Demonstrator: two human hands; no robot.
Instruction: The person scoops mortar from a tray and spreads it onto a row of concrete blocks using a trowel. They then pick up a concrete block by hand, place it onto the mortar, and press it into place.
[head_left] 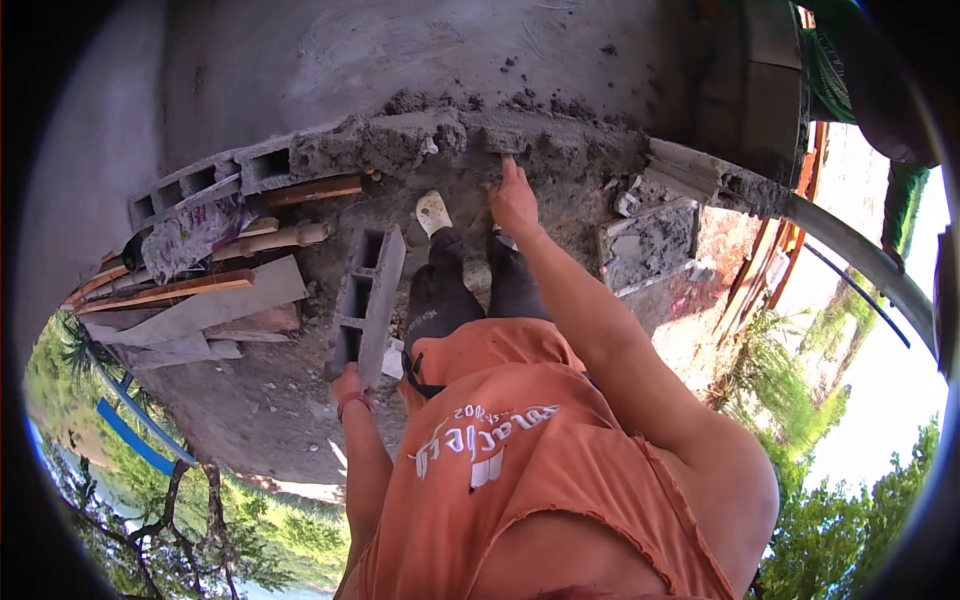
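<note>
Left hand (347, 385) clenched round the near end of a hollow concrete block (368, 300), which runs up toward 12 o'clock from that grip, resting on the dirt floor (270, 400). Right hand (513, 198) released, fingers stretched out, tips touching the grey mortar bed (480, 135) at its 12 o'clock. White shoe (433, 212) just at 9 o'clock of the right hand. Laid hollow blocks (215, 178) at 10 o'clock of the held block, plank pile (200, 300) at its 9 o'clock. Block wall end (690, 175) at 3 o'clock of the right hand.
</note>
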